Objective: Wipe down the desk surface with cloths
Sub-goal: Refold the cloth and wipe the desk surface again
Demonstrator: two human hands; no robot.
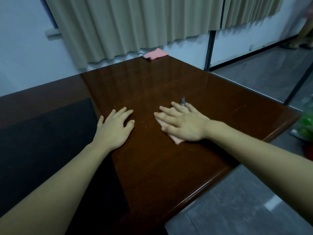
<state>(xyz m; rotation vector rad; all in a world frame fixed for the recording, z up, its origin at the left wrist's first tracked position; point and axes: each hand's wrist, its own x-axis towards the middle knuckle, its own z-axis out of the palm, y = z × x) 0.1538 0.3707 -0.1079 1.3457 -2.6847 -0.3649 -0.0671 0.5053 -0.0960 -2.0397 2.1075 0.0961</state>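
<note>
desk surface [152, 85]: dark glossy wood, rigid and heavy, fixed in place; it reflects the curtain, so it probably offers low friction and a cloth should slide freely. a darker inset pad [50, 133] lies at 9 o'clock from the hands.
curtain [135, 22]: hangs at 12 o'clock behind the far desk edge.
right hand [184, 122]: lies flat at 3 o'clock of desk centre, fingers straight and spread, palm pressing down on the cloth under hand; nothing is pinched or curled round.
left hand [115, 126]: rests bare on the wood at 9 o'clock from the right hand, apart from it, fingers spread and slightly arched, holding nothing; likely bracing.
spare cloth [155, 54]: pink, folded, at the far corner at 12 o'clock, well apart from both hands, untouched.
cloth under hand [177, 140]: pink, soft, light, limp; mostly covered, corner showing at 6 o'clock of the palm. handling judgement: drive by flat palm pressure, since an edge pinch would bunch it.
tag [183, 100]: small patterned strip past the fingertips at 12 o'clock, probably the cloth's loop.
</note>
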